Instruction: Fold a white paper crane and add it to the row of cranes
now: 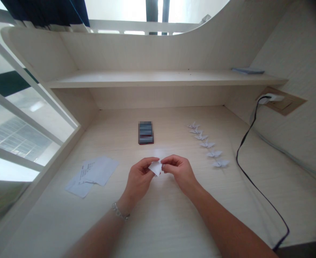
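A small folded piece of white paper (155,167) is held just above the pale wooden desk (158,215). My left hand (139,178) pinches its left side and my right hand (179,170) pinches its right side, thumbs and fingers closed on it. A thin bracelet sits on my left wrist. To the right, a diagonal row of several small folded paper cranes (207,144) lies on the desk.
A dark phone (145,132) lies behind my hands. Loose white sheets (93,174) lie at the left. A black cable (250,179) runs from a wall plug (270,98) across the right side. A shelf (163,79) overhangs the back; a flat bluish object (248,71) rests on it.
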The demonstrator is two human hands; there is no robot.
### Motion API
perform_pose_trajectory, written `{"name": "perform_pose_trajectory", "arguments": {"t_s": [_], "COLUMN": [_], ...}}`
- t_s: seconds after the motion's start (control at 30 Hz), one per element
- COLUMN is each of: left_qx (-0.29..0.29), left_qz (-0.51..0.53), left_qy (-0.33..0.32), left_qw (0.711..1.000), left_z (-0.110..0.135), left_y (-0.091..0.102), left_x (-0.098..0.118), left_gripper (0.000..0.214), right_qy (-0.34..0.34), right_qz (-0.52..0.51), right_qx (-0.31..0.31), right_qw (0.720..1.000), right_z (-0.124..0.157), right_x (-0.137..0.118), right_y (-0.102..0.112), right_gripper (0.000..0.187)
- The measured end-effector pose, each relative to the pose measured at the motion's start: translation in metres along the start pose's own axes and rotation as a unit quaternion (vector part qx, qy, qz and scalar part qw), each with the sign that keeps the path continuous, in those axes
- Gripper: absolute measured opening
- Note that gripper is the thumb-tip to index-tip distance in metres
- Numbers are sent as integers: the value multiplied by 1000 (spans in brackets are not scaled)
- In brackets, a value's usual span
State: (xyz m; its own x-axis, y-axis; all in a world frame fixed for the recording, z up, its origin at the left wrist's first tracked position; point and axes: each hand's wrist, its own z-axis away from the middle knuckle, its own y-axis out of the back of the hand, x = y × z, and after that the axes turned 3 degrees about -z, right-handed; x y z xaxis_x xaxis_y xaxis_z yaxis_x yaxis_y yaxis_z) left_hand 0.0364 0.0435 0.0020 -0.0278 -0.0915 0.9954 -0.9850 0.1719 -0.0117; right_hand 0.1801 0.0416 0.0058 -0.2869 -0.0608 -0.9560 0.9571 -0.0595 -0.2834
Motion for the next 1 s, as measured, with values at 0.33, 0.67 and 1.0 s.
{"name": "perform_pose_trajectory", "arguments": {"t_s": [0.33,0.67,1.0], "left_qx": [0,-2,-49], "left_qz": [-11,-52,18], "left_qy": [-8,18,93], "left_qw": [1000,998,994], "left_z": [0,-1,-5], "left_y": [3,4,1], "left_x": [-2,1,7], "left_gripper": [14,17,23], "right_qy": [12,24,4], "right_qz": [6,45,110], "right_qx": [-17,-36,-61], "right_qw": [1000,998,992], "right_z": [0,-1,-4], "right_x": [2,3,9], "right_y": [1,3,6], "right_gripper": [12,11,15]}}
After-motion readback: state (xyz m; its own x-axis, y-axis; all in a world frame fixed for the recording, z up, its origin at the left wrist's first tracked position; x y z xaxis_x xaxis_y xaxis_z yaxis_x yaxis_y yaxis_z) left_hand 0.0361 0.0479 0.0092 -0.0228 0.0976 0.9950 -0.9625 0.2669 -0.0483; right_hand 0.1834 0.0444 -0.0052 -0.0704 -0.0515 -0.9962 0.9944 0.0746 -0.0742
